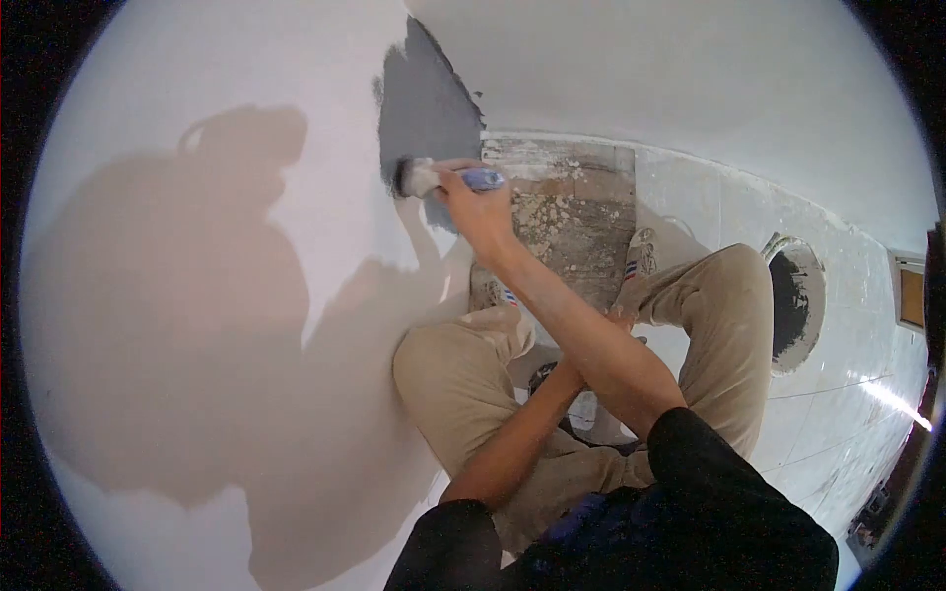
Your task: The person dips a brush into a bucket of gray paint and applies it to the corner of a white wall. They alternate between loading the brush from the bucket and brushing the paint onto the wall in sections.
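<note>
My right hand [478,212] is closed around a paintbrush [422,178] with a blue-and-white handle. The brush's dark, wet bristles press against the white wall [335,59], at the left edge of a grey coated patch [424,108] by the corner. Crossing beneath my right forearm, my left arm reaches to my right lower leg. Only a bit of my left hand [623,317] shows there, and its fingers are hidden.
A round bucket [810,305] with dark grey material inside stands right of my knee. Between my shoes lies a worn, paint-spattered board [576,222] against the corner. A container [596,419] sits partly hidden under my arms. Pale tiles [838,404] cover the floor.
</note>
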Available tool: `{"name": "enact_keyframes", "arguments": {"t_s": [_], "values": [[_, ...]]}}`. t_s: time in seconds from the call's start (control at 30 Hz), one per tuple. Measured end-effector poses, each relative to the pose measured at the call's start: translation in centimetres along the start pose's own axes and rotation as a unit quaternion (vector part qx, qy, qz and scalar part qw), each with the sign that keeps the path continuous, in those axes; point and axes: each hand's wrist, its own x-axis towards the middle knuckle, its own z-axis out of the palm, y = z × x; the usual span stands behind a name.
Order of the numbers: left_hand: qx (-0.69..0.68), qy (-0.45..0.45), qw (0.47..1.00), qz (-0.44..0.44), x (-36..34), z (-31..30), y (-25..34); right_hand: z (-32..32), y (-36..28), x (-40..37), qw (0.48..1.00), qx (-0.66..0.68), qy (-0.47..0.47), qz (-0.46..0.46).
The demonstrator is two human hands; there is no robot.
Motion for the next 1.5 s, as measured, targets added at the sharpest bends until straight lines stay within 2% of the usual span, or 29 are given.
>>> {"name": "enact_keyframes", "arguments": {"t_s": [0.07, 0.1, 0.17, 0.27, 0.37, 0.47, 0.57, 0.6, 0.67, 0.77, 0.87, 1.07, 1.17, 1.27, 1.37, 1.47, 1.5], "values": [[0.031, 0.043, 0.999, 0.004, -0.7, 0.6, -0.7, 1.8, -0.2, 0.4, 0.999, -0.038, 0.019, -0.030], [0.043, 0.047, 0.998, 0.007, -1.0, 1.0, -1.0, 1.5, -0.4, 0.3, 1.000, 0.013, -0.004, -0.014], [-0.029, 0.058, 0.997, 0.052, -0.5, 4.2, -3.2, 0.5, -4.7, -0.3, 0.992, 0.112, -0.049, 0.012], [-0.061, 0.041, 0.994, 0.079, -0.1, 7.6, -6.1, -2.7, -5.7, 0.4, 0.994, 0.105, -0.024, 0.018], [-0.057, 0.029, 0.995, 0.075, -0.4, 8.6, -6.9, -4.7, 0.1, 3.8, 0.998, 0.024, 0.028, 0.051], [-0.049, 0.015, 0.996, 0.073, -0.8, 8.1, -7.0, -3.6, 4.5, 5.7, 0.991, -0.132, 0.011, 0.027], [-0.045, 0.009, 0.997, 0.067, -0.7, 7.5, -6.8, -1.8, 6.4, 7.6, 0.962, -0.264, 0.069, -0.027], [-0.043, 0.008, 0.997, 0.068, -0.7, 7.3, -6.6, -2.3, 6.4, 8.0, 0.987, -0.152, 0.047, -0.002], [-0.045, 0.006, 0.997, 0.069, -0.3, 7.7, -6.4, -3.4, 2.8, 7.2, 0.996, 0.072, 0.001, 0.045], [-0.046, 0.008, 0.997, 0.066, -0.1, 7.7, -6.2, -5.1, 1.1, 6.3, 0.998, 0.043, 0.014, 0.034], [-0.045, 0.001, 0.997, 0.068, -0.4, 7.8, -6.2, -4.6, 3.8, 7.2, 0.991, -0.113, 0.054, 0.042], [-0.043, -0.009, 0.997, 0.065, -0.6, 7.6, -6.3, -4.8, 3.2, 6.7, 0.988, 0.143, -0.007, 0.065], [-0.045, -0.011, 0.997, 0.062, -0.5, 7.8, -6.3, -6.4, 2.3, 6.2, 0.992, 0.099, 0.036, 0.071], [-0.045, -0.013, 0.997, 0.064, -0.6, 8.1, -6.4, -5.7, 4.7, 6.5, 0.982, 0.157, 0.092, 0.051], [-0.045, -0.013, 0.997, 0.062, -0.9, 8.5, -6.8, -4.0, 6.7, 6.0, 0.981, 0.138, 0.036, 0.128], [-0.047, -0.011, 0.997, 0.060, -1.1, 8.7, -7.1, -4.4, 5.4, 5.5, 0.972, 0.191, 0.077, 0.111], [-0.049, -0.009, 0.997, 0.060, -0.8, 8.8, -7.1, -4.2, 5.5, 5.4, 0.975, 0.185, 0.064, 0.105]]}}
